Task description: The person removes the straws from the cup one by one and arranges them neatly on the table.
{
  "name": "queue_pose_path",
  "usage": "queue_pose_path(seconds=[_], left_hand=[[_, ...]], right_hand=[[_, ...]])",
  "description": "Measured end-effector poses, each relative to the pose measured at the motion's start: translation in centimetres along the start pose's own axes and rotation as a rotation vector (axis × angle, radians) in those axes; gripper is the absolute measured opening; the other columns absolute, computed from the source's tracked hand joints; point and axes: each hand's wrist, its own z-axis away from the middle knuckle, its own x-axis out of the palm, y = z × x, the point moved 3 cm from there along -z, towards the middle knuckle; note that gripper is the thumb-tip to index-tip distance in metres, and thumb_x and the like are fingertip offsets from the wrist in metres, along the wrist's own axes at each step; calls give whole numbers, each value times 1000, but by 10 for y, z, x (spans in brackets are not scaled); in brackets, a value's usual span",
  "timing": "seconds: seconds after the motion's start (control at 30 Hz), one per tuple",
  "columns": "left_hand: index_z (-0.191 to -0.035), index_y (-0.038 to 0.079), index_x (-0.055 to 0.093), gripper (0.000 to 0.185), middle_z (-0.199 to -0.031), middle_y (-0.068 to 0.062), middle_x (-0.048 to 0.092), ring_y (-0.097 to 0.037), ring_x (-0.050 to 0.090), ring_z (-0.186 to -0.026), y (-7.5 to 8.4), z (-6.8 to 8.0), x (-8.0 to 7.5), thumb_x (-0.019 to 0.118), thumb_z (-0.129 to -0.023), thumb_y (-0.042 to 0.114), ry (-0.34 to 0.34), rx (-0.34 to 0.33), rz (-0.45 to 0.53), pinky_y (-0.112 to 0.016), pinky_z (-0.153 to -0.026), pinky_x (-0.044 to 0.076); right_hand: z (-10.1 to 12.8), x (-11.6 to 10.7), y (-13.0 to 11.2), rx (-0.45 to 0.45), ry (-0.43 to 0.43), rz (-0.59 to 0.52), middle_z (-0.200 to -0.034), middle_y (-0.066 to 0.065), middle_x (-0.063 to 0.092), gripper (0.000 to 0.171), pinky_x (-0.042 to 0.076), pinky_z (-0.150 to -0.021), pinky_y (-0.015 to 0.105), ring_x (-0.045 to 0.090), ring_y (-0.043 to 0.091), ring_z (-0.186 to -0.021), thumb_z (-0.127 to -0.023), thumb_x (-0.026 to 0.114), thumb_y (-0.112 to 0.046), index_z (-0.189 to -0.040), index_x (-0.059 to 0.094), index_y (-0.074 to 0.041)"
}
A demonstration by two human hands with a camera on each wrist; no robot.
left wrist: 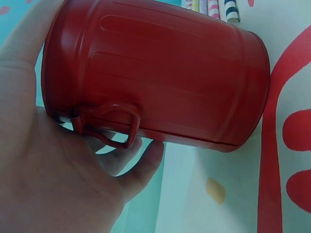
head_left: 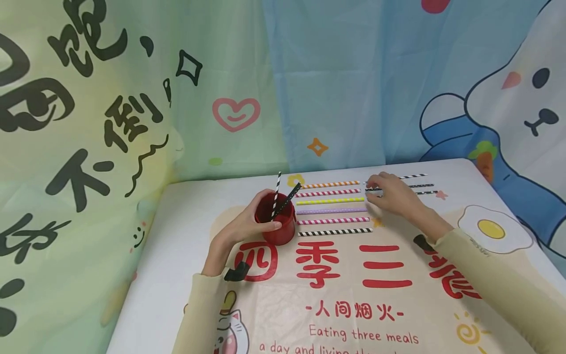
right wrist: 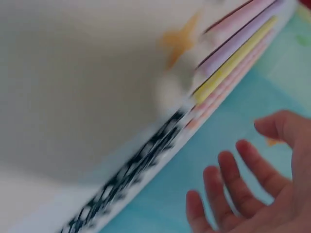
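And here the right hand (head_left: 391, 194), fingers parted and empty, hangs over the left part of three black-and-white paper straws (head_left: 421, 186) lying lengthwise along the surface's (head_left: 194, 211) far edge, six patterned straws (head_left: 330, 201) alongside leftward, while the farther left hand (head_left: 243, 223) grips one red bucket (head_left: 280, 233) holding two dark-and-white straws (head_left: 277, 189).

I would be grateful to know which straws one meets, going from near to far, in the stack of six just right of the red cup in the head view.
Black-and-white striped straw → pink-and-white striped straw → purple straw → yellow straw → red-and-white striped straw → orange-and-white striped straw.
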Motion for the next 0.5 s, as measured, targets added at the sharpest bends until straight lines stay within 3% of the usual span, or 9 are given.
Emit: queue_pose_path(seconds=[0.17,0.5], left_hand=[[-152,27,27,84,-145,-4,45,-26,45,-134,-1,0,0,78,-86,23,7,-2,-16,-41,-97,56],[-150,30,29,83,-143,-1,47,-25,45,-133,0,1,0,80,-85,27,15,-1,-11,-41,-96,56]], right_hand=[[6,8,-31,41,52,-228,-121,18,60,27,47,-101,57,55,36,-116,-97,63,-23,-117,63,-5],[13,26,-94,24,168,-632,-118,9,65,27,51,-94,42,61,26,-110,-98,64,-28,-118,64,-9]])
